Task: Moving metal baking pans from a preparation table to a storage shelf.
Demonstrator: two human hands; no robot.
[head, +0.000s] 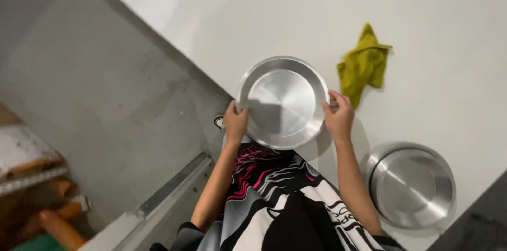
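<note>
Left hand & right hand both grip opposite rims of a round steel plate, fingers curled over the edge, holding it just above the white counter in front of the person's patterned shirt. Plate looks clean & dry, so wiping seems done, tho can't confirm. Yellow-green cloth lies loose nearby, untouched; steel bowl sits apart at right w/ no hand on it.
</note>
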